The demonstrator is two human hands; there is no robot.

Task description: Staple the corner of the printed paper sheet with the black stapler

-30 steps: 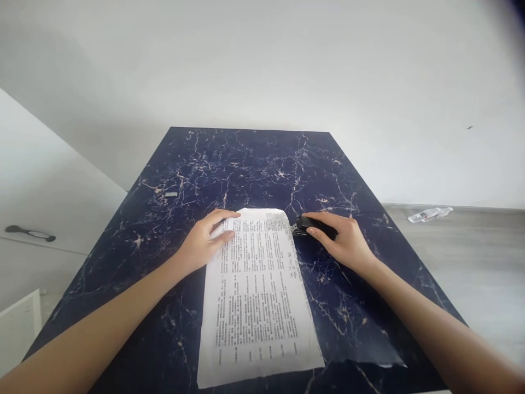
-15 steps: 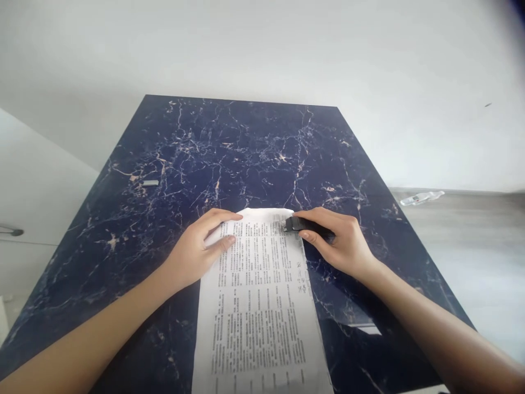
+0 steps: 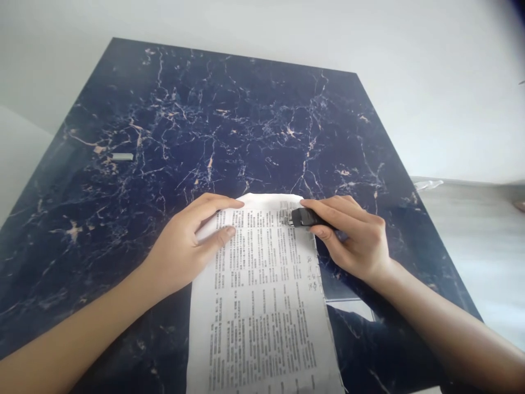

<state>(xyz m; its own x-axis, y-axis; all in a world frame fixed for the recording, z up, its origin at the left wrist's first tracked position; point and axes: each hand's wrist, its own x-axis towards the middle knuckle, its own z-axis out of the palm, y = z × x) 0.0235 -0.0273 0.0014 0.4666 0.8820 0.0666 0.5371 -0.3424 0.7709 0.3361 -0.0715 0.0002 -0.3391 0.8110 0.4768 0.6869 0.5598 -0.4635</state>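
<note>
Printed paper sheets [image 3: 262,306], with columns of dark text and some handwriting at the right edge, are held in front of me over the table. My left hand [image 3: 200,241] grips their upper left edge, thumb on the printed face and fingers at the far edge. In my right hand [image 3: 353,235] is a small black stapler [image 3: 307,217], held between thumb and fingers. Its metal tip reaches over the upper right part of the paper. Part of the stapler's body is hidden in the palm.
The dark blue marble-patterned table [image 3: 246,131] spreads out beneath and beyond my hands. A small pale grey bar [image 3: 122,157], like a strip of staples, lies on its left side. A clear plastic item [image 3: 429,185] shows past the table's right edge.
The view has shifted, so the table appears larger and higher. Both hands keep their hold on the paper and stapler, and the stapler still sits at the paper's upper right.
</note>
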